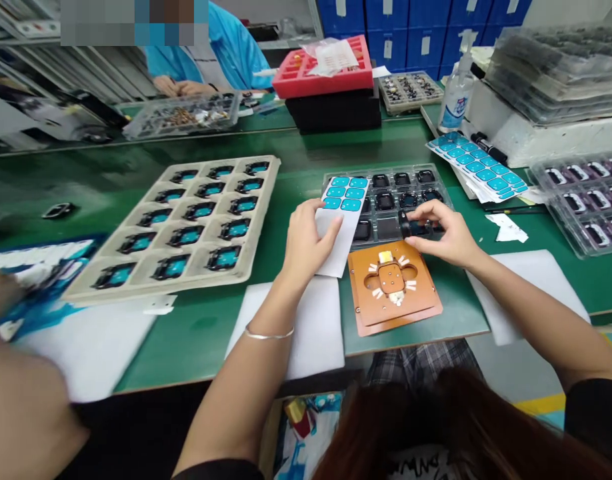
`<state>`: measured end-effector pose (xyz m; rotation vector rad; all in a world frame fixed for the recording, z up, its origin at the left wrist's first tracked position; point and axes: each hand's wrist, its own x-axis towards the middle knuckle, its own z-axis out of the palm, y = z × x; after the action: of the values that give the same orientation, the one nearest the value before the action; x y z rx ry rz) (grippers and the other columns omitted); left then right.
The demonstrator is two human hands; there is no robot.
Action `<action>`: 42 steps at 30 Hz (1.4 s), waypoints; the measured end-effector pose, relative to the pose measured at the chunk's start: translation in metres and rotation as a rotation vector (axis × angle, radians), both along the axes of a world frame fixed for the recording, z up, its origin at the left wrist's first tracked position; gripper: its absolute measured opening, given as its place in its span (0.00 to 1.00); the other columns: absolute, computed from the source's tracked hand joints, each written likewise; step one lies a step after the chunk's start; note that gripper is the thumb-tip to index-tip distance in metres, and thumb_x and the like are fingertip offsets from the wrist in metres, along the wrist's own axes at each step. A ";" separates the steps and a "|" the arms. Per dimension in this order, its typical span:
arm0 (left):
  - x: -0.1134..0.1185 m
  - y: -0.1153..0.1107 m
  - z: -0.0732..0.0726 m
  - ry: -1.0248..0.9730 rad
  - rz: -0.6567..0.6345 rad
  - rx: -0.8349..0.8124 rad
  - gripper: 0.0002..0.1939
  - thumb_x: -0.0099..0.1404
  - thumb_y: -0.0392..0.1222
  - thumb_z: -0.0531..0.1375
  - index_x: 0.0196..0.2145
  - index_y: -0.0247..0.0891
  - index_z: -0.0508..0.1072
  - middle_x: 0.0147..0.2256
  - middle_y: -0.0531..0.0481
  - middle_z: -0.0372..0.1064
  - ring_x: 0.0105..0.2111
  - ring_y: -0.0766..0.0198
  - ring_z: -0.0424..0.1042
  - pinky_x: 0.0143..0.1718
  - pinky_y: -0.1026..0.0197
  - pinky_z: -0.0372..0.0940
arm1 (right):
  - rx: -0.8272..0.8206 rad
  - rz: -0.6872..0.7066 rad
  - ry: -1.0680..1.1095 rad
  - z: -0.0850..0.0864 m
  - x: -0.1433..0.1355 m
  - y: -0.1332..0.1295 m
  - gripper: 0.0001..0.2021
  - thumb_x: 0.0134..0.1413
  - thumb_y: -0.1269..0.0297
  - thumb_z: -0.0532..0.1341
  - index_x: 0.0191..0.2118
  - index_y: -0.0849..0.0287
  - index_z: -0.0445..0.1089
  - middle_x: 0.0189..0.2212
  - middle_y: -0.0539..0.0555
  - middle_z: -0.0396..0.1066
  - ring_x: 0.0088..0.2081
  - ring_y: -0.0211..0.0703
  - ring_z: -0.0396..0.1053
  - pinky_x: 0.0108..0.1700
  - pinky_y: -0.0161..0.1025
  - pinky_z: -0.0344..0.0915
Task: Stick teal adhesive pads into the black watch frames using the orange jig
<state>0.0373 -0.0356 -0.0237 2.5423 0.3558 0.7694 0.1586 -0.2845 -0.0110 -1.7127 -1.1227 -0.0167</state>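
My left hand point(309, 243) grips a white sheet of blue rounded-square stickers point(342, 201) between thumb and fingers; the sheet's lower part is bare backing. My right hand point(449, 237) pinches a small black watch case point(419, 229), partly covered by the fingers, over a clear plastic tray point(393, 227) of similar black cases. Just in front of that tray lies an orange fixture plate point(361, 297) with a rounded-square nest, side cutouts and small white pads around it. Nothing covers the nest.
Left of me stands a beige tray point(271, 193) of black cases showing blue. More sticker sheets point(479, 163), a pump bottle point(456, 100) and another clear tray point(586, 200) are at right. White foam sheets point(316, 327) flank the fixture. A co-worker's arm point(16, 387) reaches in at left.
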 end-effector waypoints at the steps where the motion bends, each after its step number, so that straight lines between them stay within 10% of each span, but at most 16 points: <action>1: 0.005 0.004 -0.003 0.044 0.026 -0.017 0.27 0.68 0.55 0.55 0.56 0.32 0.64 0.58 0.33 0.64 0.59 0.47 0.63 0.61 0.45 0.58 | -0.037 -0.068 -0.050 -0.002 0.006 0.002 0.14 0.47 0.59 0.68 0.40 0.55 0.68 0.40 0.55 0.77 0.42 0.50 0.73 0.44 0.48 0.69; 9: 0.014 0.014 -0.011 0.204 -0.038 -0.059 0.31 0.69 0.51 0.55 0.65 0.35 0.56 0.65 0.37 0.57 0.65 0.51 0.58 0.66 0.48 0.55 | -0.314 -0.098 -0.298 -0.018 0.024 0.012 0.08 0.59 0.64 0.61 0.39 0.54 0.78 0.48 0.56 0.78 0.50 0.55 0.69 0.49 0.59 0.65; 42: -0.002 0.007 0.004 0.507 0.079 0.260 0.26 0.74 0.45 0.44 0.68 0.45 0.54 0.65 0.39 0.57 0.66 0.46 0.54 0.59 0.35 0.59 | -0.251 0.024 -0.391 -0.016 0.022 0.010 0.14 0.65 0.60 0.55 0.39 0.55 0.79 0.40 0.55 0.81 0.41 0.51 0.74 0.48 0.54 0.66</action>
<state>0.0355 -0.0286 -0.0200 2.9692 0.5491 0.1899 0.1810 -0.2745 -0.0273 -1.9726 -1.4825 -0.2116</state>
